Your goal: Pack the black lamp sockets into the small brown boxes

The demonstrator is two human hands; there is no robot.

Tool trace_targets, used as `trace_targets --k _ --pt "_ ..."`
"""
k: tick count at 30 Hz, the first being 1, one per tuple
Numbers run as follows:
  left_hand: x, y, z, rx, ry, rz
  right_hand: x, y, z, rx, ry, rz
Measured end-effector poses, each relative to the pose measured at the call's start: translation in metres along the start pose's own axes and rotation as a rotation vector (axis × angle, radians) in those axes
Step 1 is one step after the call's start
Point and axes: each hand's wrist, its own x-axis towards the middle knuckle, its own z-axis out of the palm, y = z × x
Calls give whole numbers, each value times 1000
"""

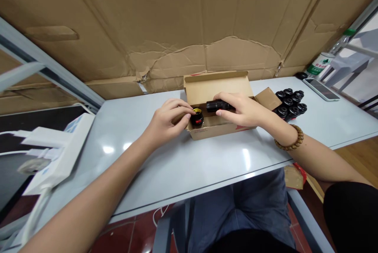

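From the head camera, the left hand is curling its fingers around a squat black cylindrical cap with a gold-coloured mouth and a red mark, its grip closed on the cap's side. The right hand is wrapping around a black ribbed cylindrical barrel, its grip clamped on the barrel just beside the cap. Both pieces are being held over one open brown cardboard box, which is resting on a pale grey bench.

Both black pieces are looking stiff, light and smooth, so a firm wrap around their sides seems the safest hold, with the ribbing likely helping the fingers resist slipping. The cap's small size is making it the easier one to fumble.

To the right of the box, a tight cluster of roughly nine black ribbed pieces is standing on the bench, though overlap is preventing an exact count. Beyond them are one smartphone and one clear plastic bottle with a green cap. One brown wooden bead bracelet is circling the right wrist.
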Motion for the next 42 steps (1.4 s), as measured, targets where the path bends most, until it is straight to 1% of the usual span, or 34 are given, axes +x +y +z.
trace_targets --k 5,11,17,22,32,36,42 --pt "0 0 0 -3 -8 -12 0 0 -1 -18 23 34" --pt "-1 -1 1 4 13 32 2 2 1 -18 63 38" --pt "-1 -1 0 12 11 26 1 5 4 -32 56 32" --pt "0 0 0 11 6 13 0 5 5 -50 55 -28" --pt "-1 -1 1 -8 13 -5 1 -1 1 -31 16 43" --pt "0 0 0 -4 -3 -16 1 -2 0 -53 41 29" --pt "-1 -2 0 2 4 29 1 -3 0 -42 37 -23"
